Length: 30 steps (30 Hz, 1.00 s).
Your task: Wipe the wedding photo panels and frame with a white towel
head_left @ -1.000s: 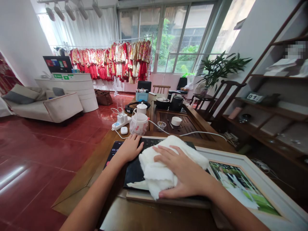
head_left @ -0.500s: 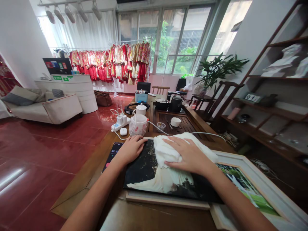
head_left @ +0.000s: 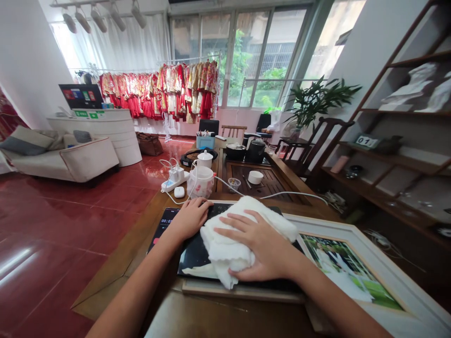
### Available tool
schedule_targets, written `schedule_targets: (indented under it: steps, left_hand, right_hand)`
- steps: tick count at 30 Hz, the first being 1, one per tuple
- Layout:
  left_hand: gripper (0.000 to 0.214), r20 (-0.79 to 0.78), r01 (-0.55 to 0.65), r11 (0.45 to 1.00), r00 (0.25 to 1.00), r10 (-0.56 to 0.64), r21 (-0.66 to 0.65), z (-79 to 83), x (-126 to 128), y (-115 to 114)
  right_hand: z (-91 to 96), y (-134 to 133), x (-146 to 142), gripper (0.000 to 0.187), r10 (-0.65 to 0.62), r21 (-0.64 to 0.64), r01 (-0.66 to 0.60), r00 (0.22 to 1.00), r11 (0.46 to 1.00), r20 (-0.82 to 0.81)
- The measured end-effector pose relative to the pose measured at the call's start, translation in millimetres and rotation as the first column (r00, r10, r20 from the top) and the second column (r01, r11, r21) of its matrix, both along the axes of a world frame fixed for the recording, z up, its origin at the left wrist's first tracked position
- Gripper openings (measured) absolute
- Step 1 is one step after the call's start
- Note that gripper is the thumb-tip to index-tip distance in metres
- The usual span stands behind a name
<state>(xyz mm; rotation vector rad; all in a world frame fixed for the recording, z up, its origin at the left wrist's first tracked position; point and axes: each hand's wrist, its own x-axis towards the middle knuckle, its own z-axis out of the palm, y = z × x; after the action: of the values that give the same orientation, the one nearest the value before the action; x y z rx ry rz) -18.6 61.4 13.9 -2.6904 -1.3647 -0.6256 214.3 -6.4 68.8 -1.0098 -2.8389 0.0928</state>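
A dark picture panel (head_left: 192,251) with a pale dress at its lower edge lies flat on the wooden table. My right hand (head_left: 262,244) is closed over a folded white towel (head_left: 223,239), fingers spread across its top and thumb at the near side, pressing it on the panel. The towel hides much of the picture. At the panel's far left corner rests my left hand (head_left: 190,218), open, fingers stretched over the edge. Beneath the panel shows a pale wooden frame edge (head_left: 225,291). A framed wedding photo (head_left: 348,267) lies to the right.
Beside my left wrist lies a phone (head_left: 162,227) showing a timer. Beyond the panel stand a lidded white cup (head_left: 204,159), a pink-patterned container (head_left: 200,182), a power strip (head_left: 176,180) and a small white bowl (head_left: 255,177). A white cable (head_left: 296,193) crosses the table.
My right hand has moved the towel left and toward me over the panel, now covering the dress and gold specks. The wedding photo shows more. My left hand stays at the corner.
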Motion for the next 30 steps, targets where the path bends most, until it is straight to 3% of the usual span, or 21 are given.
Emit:
schedule_targets:
  steps: [11,15,18,23,26,30]
  left_hand:
    - [0.029,0.164,0.043,0.996,0.986,-0.029,-0.081,-5.6,-1,5]
    - [0.024,0.157,-0.038,0.998,0.986,0.047,-0.059,-4.6,5,-1]
    - [0.025,0.124,-0.045,0.998,0.991,0.051,-0.052,-3.2,7,-5]
    - [0.032,0.077,-0.056,0.998,0.995,0.058,-0.026,-5.6,7,-4]
    - [0.034,0.055,-0.060,0.998,0.997,0.062,-0.023,-7.3,6,-3]
    - [0.033,0.047,-0.058,0.998,0.997,0.059,-0.030,-7.0,6,-3]
  right_hand:
    - [-0.7,-3,-7,0.083,-0.004,0.003,0.004,0.999,1.000,-0.033]
    - [3.5,-4,-6,0.087,-0.016,-0.054,0.013,0.998,0.998,-0.066]
    - [7.2,-4,-3,0.078,-0.031,-0.114,0.020,0.995,0.993,-0.098]
    - [12.4,-1,7,0.076,-0.018,-0.107,-0.005,0.976,0.994,-0.216]
    - [14.5,0,12,0.070,-0.011,-0.057,-0.005,0.963,0.998,-0.268]
    - [13.8,2,14,0.070,-0.151,0.165,0.188,0.965,0.968,-0.213]
